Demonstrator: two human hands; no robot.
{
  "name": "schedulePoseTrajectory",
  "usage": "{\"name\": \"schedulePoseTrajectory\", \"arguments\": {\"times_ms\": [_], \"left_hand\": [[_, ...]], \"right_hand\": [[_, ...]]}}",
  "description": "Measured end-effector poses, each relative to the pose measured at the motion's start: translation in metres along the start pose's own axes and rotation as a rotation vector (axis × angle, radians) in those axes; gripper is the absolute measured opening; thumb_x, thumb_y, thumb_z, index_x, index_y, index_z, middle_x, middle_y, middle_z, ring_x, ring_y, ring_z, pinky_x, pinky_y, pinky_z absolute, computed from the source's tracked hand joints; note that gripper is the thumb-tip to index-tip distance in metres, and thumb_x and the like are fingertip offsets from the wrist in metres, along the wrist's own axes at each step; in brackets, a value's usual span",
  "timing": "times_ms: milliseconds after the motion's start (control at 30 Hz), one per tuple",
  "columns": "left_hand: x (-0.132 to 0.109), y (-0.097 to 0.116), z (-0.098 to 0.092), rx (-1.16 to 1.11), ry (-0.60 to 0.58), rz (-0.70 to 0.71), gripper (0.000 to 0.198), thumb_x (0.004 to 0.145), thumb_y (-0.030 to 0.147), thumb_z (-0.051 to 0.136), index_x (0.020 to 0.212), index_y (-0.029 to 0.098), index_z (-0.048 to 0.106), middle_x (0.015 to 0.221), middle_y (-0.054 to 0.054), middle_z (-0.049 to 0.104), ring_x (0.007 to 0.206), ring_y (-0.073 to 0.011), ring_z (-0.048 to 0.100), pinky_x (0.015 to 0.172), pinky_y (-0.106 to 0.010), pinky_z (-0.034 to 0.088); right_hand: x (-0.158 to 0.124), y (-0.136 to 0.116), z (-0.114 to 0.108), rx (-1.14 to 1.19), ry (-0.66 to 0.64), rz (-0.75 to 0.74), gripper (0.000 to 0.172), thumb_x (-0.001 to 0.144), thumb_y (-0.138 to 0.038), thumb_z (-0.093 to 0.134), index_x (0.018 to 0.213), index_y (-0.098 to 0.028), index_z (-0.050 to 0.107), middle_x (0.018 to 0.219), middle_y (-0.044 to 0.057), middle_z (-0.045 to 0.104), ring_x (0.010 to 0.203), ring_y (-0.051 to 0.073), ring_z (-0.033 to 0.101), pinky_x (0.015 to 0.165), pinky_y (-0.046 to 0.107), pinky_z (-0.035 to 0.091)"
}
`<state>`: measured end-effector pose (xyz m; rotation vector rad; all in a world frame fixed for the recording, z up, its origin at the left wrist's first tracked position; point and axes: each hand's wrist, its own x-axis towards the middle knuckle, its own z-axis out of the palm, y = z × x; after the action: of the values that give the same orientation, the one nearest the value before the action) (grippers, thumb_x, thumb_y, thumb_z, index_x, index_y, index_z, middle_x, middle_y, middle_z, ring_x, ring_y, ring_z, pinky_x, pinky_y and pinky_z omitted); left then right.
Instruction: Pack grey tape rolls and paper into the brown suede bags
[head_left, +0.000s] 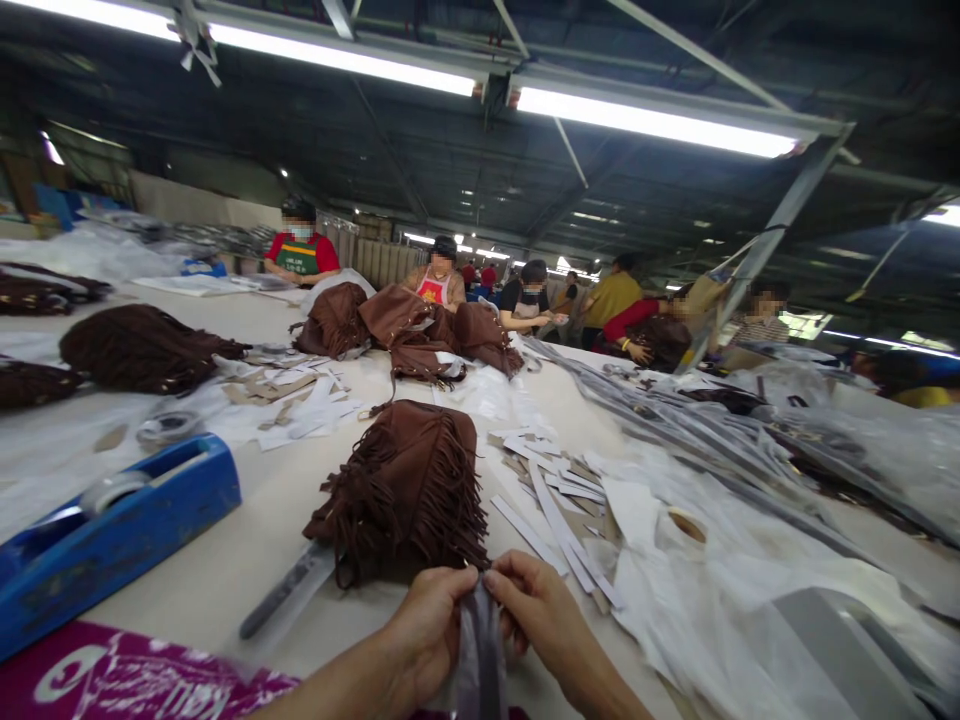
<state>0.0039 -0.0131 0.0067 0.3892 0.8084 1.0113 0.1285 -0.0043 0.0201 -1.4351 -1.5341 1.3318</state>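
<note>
Pinching a film-covered grey strip (pixel 487 655) between left hand (pixel 426 632) and right hand (pixel 541 612), the person seems partway done, that strip sheathed (like a second strip (pixel 281 596) at nine o'clock from the hands) but the fringed bag (pixel 411 478) at eleven o'clock unwrapped.

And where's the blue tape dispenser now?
The dispenser sits at the left edge of the head view, beyond the purple printed sheet and left of the fringed brown bag.
</note>
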Motion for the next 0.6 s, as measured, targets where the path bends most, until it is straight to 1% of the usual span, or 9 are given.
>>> {"name": "schedulePoseTrajectory", "arguments": {"times_ms": [67,133,233,267,333,400,467,533,600], "left_hand": [[-0.001,0.0,0.001,-0.02,0.001,-0.002,0.03,0.084,0.018,0.049,0.056,0.011,0.057,0.048,-0.007,0.058,0.042,-0.0175,0.055,0.046,-0.027,0.045],[-0.001,0.001,0.001,-0.043,0.027,-0.005,0.031,0.085,0.017,0.047,0.057,0.011,0.057,0.048,-0.007,0.057,0.041,-0.0168,0.055,0.047,-0.027,0.045],[-0.002,0.003,-0.001,-0.084,0.075,-0.001,0.029,0.088,0.017,0.046,0.063,0.011,0.059,0.049,-0.004,0.058,0.042,-0.015,0.055,0.049,-0.025,0.047],[-0.002,0.005,-0.003,-0.097,0.078,-0.022,0.03,0.089,0.021,0.045,0.065,0.011,0.059,0.051,-0.004,0.059,0.043,-0.0149,0.056,0.049,-0.025,0.047],[-0.007,0.007,-0.006,-0.094,0.065,-0.111,0.032,0.09,0.026,0.043,0.068,0.011,0.06,0.054,-0.005,0.061,0.045,-0.0148,0.057,0.048,-0.024,0.047],[-0.014,0.009,-0.009,-0.032,0.032,-0.218,0.028,0.087,0.021,0.042,0.071,0.009,0.061,0.059,-0.008,0.063,0.046,-0.0152,0.059,0.048,-0.024,0.049],[-0.022,0.009,-0.01,0.06,-0.001,-0.269,0.021,0.082,0.013,0.042,0.077,0.007,0.062,0.064,-0.01,0.066,0.049,-0.0165,0.061,0.053,-0.027,0.052],[-0.029,0.009,-0.009,0.108,-0.017,-0.287,0.022,0.084,0.012,0.04,0.084,0.007,0.061,0.068,-0.012,0.067,0.054,-0.0187,0.065,0.056,-0.03,0.054],[-0.03,0.009,-0.006,0.108,0.001,-0.291,0.026,0.091,0.017,0.034,0.089,0.008,0.059,0.069,-0.013,0.068,0.056,-0.0199,0.066,0.056,-0.032,0.054]], "right_hand": [[0.004,0.003,0.001,-0.007,-0.008,-0.042,0.036,0.069,-0.056,0.054,0.07,-0.02,0.048,0.042,-0.008,0.047,0.034,0.008,0.04,0.035,0.02,0.03],[0.005,0.007,0.001,-0.057,-0.011,-0.114,0.031,0.075,-0.052,0.05,0.068,-0.022,0.045,0.045,-0.007,0.046,0.038,0.01,0.041,0.039,0.022,0.032],[0.006,0.011,-0.001,-0.25,0.032,-0.286,0.026,0.084,-0.043,0.043,0.067,-0.023,0.042,0.053,-0.005,0.046,0.05,0.013,0.046,0.049,0.026,0.034],[0.007,0.011,-0.001,-0.325,0.052,-0.335,0.025,0.085,-0.04,0.042,0.067,-0.023,0.041,0.056,-0.004,0.046,0.054,0.015,0.047,0.052,0.028,0.034],[0.009,0.01,-0.003,-0.432,0.086,-0.395,0.023,0.086,-0.037,0.04,0.068,-0.023,0.04,0.062,-0.002,0.047,0.062,0.017,0.047,0.058,0.03,0.034],[0.013,0.007,-0.005,-0.465,0.103,-0.423,0.021,0.086,-0.035,0.038,0.069,-0.023,0.04,0.067,0.0,0.047,0.066,0.018,0.047,0.062,0.031,0.035],[0.018,0.005,-0.007,-0.442,0.096,-0.437,0.02,0.086,-0.035,0.038,0.07,-0.023,0.04,0.07,0.0,0.046,0.069,0.019,0.047,0.064,0.031,0.036],[0.023,0.004,-0.009,-0.393,0.042,-0.422,0.02,0.086,-0.035,0.038,0.07,-0.023,0.039,0.069,-0.001,0.044,0.069,0.018,0.046,0.064,0.03,0.036],[0.028,0.005,-0.01,-0.367,-0.027,-0.389,0.02,0.086,-0.034,0.039,0.069,-0.023,0.039,0.068,-0.002,0.044,0.067,0.017,0.046,0.063,0.029,0.037]]}}
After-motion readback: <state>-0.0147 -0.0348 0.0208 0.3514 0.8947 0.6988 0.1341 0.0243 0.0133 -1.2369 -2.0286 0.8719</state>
